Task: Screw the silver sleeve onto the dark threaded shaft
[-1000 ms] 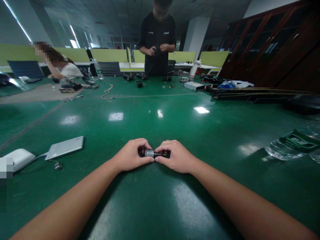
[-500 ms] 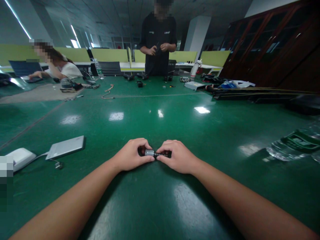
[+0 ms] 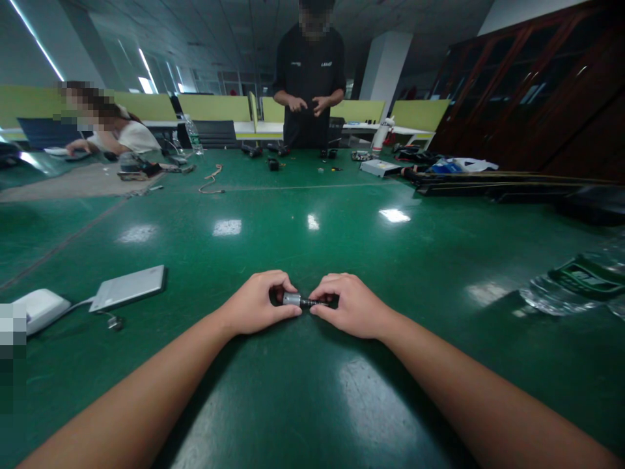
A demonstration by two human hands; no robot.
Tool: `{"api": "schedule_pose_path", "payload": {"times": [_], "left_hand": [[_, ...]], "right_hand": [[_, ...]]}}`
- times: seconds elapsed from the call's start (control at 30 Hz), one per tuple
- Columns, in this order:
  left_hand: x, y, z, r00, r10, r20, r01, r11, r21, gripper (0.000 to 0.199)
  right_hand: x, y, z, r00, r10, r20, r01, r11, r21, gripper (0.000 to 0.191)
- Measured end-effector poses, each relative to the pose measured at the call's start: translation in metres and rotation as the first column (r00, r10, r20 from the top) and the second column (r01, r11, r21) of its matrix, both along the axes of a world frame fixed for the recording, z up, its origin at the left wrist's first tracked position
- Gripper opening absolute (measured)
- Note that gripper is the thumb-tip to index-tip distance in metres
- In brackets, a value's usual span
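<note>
Between thumb and fingers, my left hand (image 3: 256,303) grips a small grey metal cylinder (image 3: 291,299) low over the green tabletop. A thin dark rod (image 3: 306,303) with ringed or threaded marks sticks out of the cylinder's right end. My right hand (image 3: 355,307) pinches this rod along its length, a short gap from the cylinder. Both parts lie in one line, roughly level. The fingers cover the cylinder's left end and much of the rod. I cannot tell whether the hands rest on the table.
To the left lie a flat silver box (image 3: 127,288) and a white device (image 3: 43,309), joined by a cable. A clear water bottle (image 3: 576,280) lies at the right. Across the table (image 3: 273,247) stands a person (image 3: 310,85); another sits far left. Black strips (image 3: 488,182) lie far right.
My right hand has slid slightly right along the rod, so more of it shows beside the cylinder. My left hand stays put. The standing person's hands have moved slightly.
</note>
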State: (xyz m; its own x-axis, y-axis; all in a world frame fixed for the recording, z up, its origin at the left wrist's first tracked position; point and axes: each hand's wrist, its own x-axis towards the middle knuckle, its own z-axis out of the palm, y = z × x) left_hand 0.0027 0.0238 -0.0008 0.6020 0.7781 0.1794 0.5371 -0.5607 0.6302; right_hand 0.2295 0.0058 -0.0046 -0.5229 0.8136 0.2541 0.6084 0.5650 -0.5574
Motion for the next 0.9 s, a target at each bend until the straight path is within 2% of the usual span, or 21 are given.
{"api": "schedule_pose_path", "payload": {"times": [0.3,0.6,0.8,0.9], "left_hand": [[-0.002,0.0,0.0,1.0,-0.015,0.007,0.015,1.0,0.01,0.022],[-0.001,0.0,0.002,1.0,-0.019,0.011,0.019,1.0,0.012,0.023],[-0.002,-0.001,0.003,1.0,0.012,-0.005,-0.012,1.0,-0.006,0.025],[-0.001,-0.002,0.003,1.0,0.016,-0.009,-0.016,1.0,-0.005,0.024]], "right_hand": [[0.008,0.002,0.001,1.0,0.012,0.026,-0.012,1.0,0.002,0.008],[0.014,0.004,0.004,0.999,0.007,0.037,-0.005,0.998,-0.057,0.009],[0.027,0.014,0.002,0.996,-0.083,0.033,0.086,0.989,-0.12,0.009],[0.03,0.016,0.002,0.996,-0.083,0.008,0.084,0.985,-0.15,0.008]]}}
